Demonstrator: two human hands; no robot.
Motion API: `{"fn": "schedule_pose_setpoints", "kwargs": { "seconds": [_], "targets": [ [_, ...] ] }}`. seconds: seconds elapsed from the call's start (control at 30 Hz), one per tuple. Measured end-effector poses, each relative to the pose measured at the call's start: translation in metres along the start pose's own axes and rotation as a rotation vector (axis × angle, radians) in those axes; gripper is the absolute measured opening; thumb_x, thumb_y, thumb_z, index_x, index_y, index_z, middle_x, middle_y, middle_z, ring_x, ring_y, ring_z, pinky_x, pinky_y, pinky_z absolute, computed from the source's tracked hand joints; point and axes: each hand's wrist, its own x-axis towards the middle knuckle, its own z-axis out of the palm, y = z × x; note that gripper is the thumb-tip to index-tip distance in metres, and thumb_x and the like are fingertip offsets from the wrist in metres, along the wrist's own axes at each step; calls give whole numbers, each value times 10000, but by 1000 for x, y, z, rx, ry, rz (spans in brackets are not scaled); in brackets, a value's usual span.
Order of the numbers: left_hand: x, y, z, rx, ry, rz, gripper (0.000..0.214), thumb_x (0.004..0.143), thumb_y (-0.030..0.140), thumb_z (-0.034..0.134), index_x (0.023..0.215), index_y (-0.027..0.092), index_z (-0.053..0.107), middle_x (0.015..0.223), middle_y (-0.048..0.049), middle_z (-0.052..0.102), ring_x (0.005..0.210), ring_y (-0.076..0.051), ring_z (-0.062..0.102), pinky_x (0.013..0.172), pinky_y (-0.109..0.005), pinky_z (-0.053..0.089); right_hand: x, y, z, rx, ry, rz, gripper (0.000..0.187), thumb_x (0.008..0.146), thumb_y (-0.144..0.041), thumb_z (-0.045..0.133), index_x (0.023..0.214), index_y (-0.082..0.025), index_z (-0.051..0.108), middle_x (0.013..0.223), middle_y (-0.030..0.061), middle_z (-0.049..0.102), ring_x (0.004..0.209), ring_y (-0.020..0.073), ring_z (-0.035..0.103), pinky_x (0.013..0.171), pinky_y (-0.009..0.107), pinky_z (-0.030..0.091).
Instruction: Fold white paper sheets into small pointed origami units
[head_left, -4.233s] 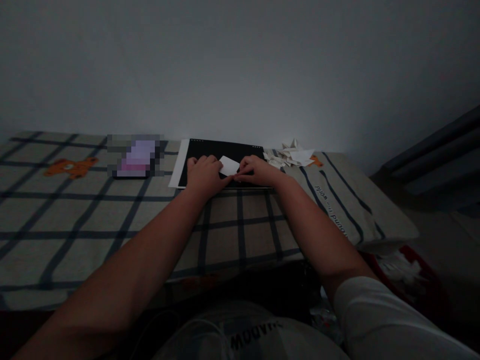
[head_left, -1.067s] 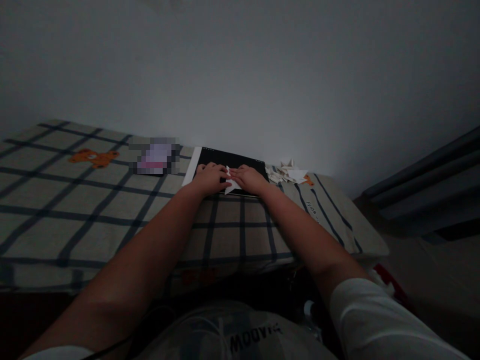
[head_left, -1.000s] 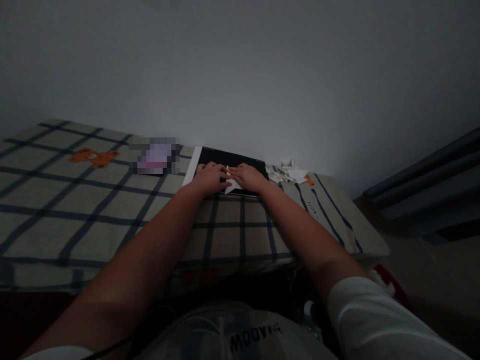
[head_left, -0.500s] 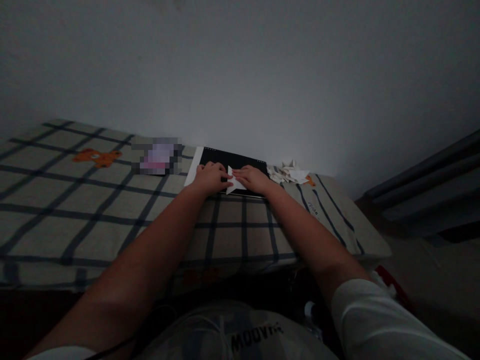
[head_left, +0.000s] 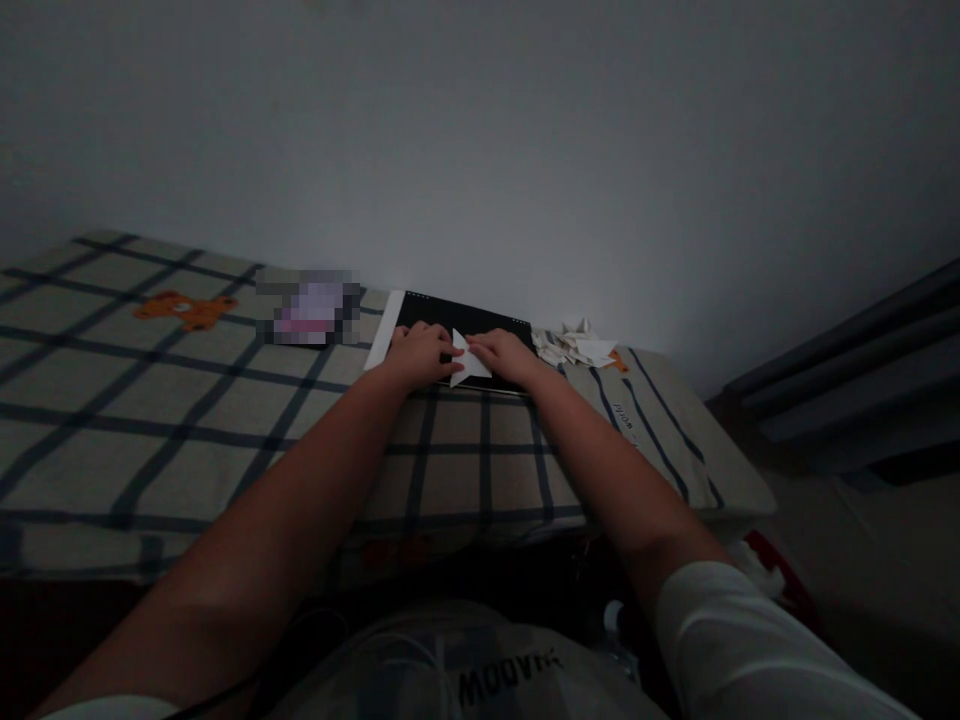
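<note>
A small piece of white folded paper (head_left: pixel 471 368), roughly triangular, lies on a flat black board (head_left: pixel 450 313) with a white strip along its left side. My left hand (head_left: pixel 420 355) pinches the paper's left edge between thumb and forefinger, its other fingers curled on the board. From the other side, my right hand (head_left: pixel 504 355) presses its fingertips together on the paper's upper right edge. Just right of the board rests a pile of folded white paper pieces (head_left: pixel 577 345).
A checked cloth (head_left: pixel 315 405) covers the table, which stands against a grey wall (head_left: pixel 480 150). Left of the board lies a blurred purple-and-pink item (head_left: pixel 309 308). A clear bottle (head_left: pixel 616 630) is below the table edge, and grey curtains (head_left: pixel 847 400) hang at right.
My right fingers have drawn back slightly to the upper right, so more of the folded paper shows. My left hand keeps its pinch. The view has shifted a little.
</note>
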Motion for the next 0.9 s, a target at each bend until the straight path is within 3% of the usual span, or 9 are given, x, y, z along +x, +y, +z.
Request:
{"fn": "schedule_pose_setpoints", "kwargs": {
  "seconds": [0.13, 0.23, 0.37, 0.47, 0.63, 0.77, 0.9],
  "targets": [
    [0, -1, 1, -2, 5, 69, 350, 923, 462, 570, 1224, 356, 714, 1322, -56, 628, 1203, -306, 495, 948, -437, 328, 9, 0, 6, 265, 123, 246, 381, 944, -221, 571, 1305, -150, 672, 1261, 132, 712, 1153, 220, 662, 1036, 397, 481],
    [1, -2, 2, -34, 5, 97, 345, 923, 440, 573, 1222, 336, 710, 1315, -57, 636, 1218, -294, 507, 967, -432, 326, 11, -1, 12, 410, 146, 362, 459, 870, -151, 608, 1326, -111, 648, 1125, 116, 754, 987, 188, 692, 948, 363, 522],
    [2, -1, 1, -109, 39, 126, 305, 880, 401, 645, 1159, 298, 715, 1286, -55, 641, 1220, -278, 534, 956, -412, 371, 9, 2, 17, 598, 208, 411, 607, 791, -120, 607, 1397, -138, 591, 1024, 58, 731, 802, 133, 642, 788, 294, 545],
    [4, 1, 3, -255, 147, 52, 283, 816, 356, 723, 1067, 228, 690, 1184, -68, 666, 1083, -245, 609, 873, -371, 446, 6, 4, 19, 682, 285, 364, 649, 782, -158, 602, 1430, -167, 563, 987, 34, 690, 768, 120, 606, 765, 280, 531],
    [9, 6, 7, -620, 269, -176, 367, 832, 316, 700, 1161, 186, 603, 979, -49, 717, 828, -184, 655, 744, -322, 515, 2, 1, 19, 785, 355, 258, 688, 814, -237, 617, 1490, -227, 491, 1024, 34, 669, 858, 132, 615, 844, 306, 524],
    [13, 10, 5, -726, 221, -144, 188, 861, 316, 647, 998, 187, 653, 938, -45, 736, 861, -195, 680, 783, -334, 532, -1, 0, 13, 640, 411, 193, 628, 878, -297, 595, 1495, -263, 487, 1133, 65, 662, 1000, 175, 627, 938, 362, 518],
    [14, 13, 3, -830, 271, -158, 184, 887, 335, 612, 994, 187, 636, 996, -61, 741, 916, -205, 688, 804, -345, 540, -3, -1, 8, 468, 492, 301, 672, 840, -391, 691, 1472, -252, 514, 1397, 138, 547, 1302, 266, 509, 1067, 440, 454]
  ]
}}
